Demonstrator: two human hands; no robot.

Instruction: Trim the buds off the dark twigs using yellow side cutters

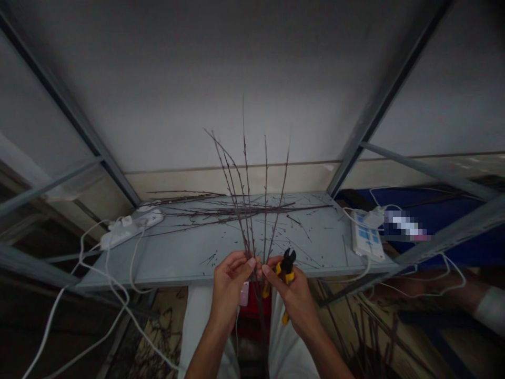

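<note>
Twigs (246,179) in a fan at near edge of gray shelf (185,252), pinched between thumb and fingers of left hand (229,281) and, apparently, right hand (296,296), too dim for certainty. Also held in right hand, yellow-handled pliers (289,259); farther back, loose twigs (224,212) across shelf.

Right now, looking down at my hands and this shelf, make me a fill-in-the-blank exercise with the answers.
The right hand holds diagonal cutters with ____ grips.
The left hand pinches twigs between its ____ and fingers.
The power strip at the left end of the shelf is ____ in color.
Missing words: yellow; thumb; white.
</note>
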